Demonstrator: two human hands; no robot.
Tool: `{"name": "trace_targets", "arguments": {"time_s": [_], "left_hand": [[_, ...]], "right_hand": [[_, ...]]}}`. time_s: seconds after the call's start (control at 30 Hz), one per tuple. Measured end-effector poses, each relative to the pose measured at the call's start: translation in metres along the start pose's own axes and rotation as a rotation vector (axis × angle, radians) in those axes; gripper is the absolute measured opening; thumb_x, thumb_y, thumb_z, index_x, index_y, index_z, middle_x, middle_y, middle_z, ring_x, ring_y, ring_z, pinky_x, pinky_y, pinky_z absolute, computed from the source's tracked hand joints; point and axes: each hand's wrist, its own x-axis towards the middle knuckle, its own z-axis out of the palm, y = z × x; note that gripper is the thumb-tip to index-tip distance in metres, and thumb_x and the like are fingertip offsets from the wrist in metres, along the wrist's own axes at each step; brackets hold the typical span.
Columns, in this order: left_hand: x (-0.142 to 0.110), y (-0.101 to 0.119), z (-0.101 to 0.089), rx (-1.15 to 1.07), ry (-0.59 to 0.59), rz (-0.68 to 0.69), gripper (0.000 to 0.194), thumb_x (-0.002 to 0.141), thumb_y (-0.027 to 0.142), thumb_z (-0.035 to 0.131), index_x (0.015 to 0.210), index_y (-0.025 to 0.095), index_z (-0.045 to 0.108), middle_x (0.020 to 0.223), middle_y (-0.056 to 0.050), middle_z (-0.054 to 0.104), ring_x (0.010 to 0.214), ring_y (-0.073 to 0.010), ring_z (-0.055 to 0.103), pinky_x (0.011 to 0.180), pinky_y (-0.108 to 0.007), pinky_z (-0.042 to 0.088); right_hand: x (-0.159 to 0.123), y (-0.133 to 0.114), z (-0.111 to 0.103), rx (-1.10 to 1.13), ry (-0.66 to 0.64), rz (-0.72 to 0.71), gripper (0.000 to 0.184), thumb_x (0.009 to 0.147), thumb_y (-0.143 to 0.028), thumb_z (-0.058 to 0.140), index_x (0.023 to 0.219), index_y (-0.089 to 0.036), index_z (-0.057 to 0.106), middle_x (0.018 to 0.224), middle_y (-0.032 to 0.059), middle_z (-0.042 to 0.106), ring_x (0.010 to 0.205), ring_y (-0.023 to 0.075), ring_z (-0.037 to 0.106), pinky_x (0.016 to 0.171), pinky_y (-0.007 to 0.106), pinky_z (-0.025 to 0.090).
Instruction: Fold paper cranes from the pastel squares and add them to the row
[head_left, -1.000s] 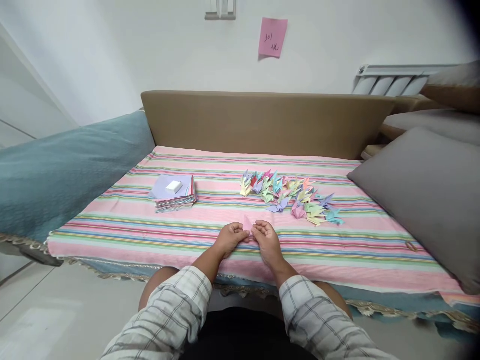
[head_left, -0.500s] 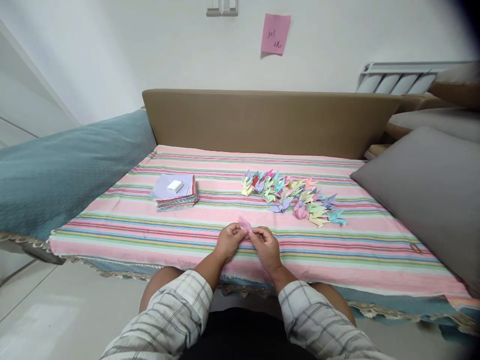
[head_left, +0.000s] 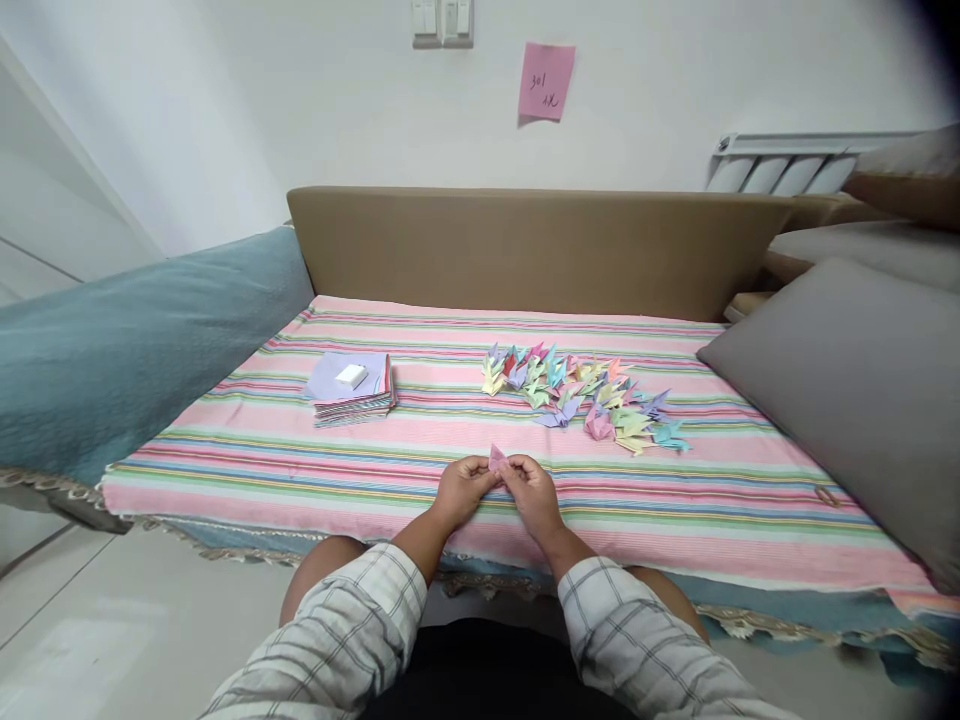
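Between my fingertips is a small piece of folded pink origami paper (head_left: 497,458), its pointed tip showing above the hands. My left hand (head_left: 463,492) pinches it from the left, and my right hand (head_left: 531,494) pinches it from the right. Much of the paper is hidden behind the fingers. Beyond the right hand lies a loose group of folded paper cranes (head_left: 559,375) in many colours. To the left sits a stack of square coloured paper (head_left: 349,408), with a small white block (head_left: 352,376) on its top sheet.
A striped pink cloth (head_left: 247,470) covers the sofa seat. The brown backrest (head_left: 525,250) stands behind, with a teal armrest (head_left: 150,330) at left and a grey cushion (head_left: 840,390) at right. A small brown loop (head_left: 828,496) lies near the cushion.
The pink paper has been turned between my fingers; its tip now points up as a small triangle. My hands have drawn closer together. The view has tilted slightly upward.
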Motion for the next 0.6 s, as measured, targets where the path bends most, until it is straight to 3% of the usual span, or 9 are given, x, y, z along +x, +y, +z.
{"name": "trace_targets", "arguments": {"time_s": [0.2,0.43,0.6], "left_hand": [[-0.004,0.004,0.0,0.098,-0.042,0.023,0.026,0.067,0.041,0.07,0.077,0.017,0.068,0.073,-0.002,0.071,0.07,-0.0173,0.065,0.067,-0.026,0.049],[-0.006,0.007,0.001,0.15,-0.051,0.023,0.025,0.064,0.04,0.071,0.072,0.017,0.066,0.069,-0.001,0.07,0.067,-0.0167,0.064,0.064,-0.025,0.048],[-0.003,0.002,0.0,0.134,-0.028,-0.01,0.026,0.065,0.04,0.07,0.074,0.016,0.066,0.069,-0.002,0.07,0.066,-0.017,0.064,0.063,-0.025,0.048]], "right_hand": [[0.004,-0.003,0.0,-0.017,-0.015,0.04,0.034,0.07,-0.052,0.065,0.066,-0.02,0.054,0.053,-0.004,0.053,0.048,0.0107,0.047,0.049,0.024,0.039],[0.011,-0.002,0.005,-0.148,0.059,0.032,0.044,0.071,-0.058,0.061,0.053,-0.02,0.046,0.046,-0.0053,0.044,0.047,0.0096,0.04,0.048,0.023,0.036],[0.009,-0.002,0.003,-0.084,-0.013,0.042,0.041,0.071,-0.058,0.06,0.061,-0.02,0.05,0.049,-0.0051,0.047,0.047,0.0098,0.041,0.047,0.023,0.037]]}}
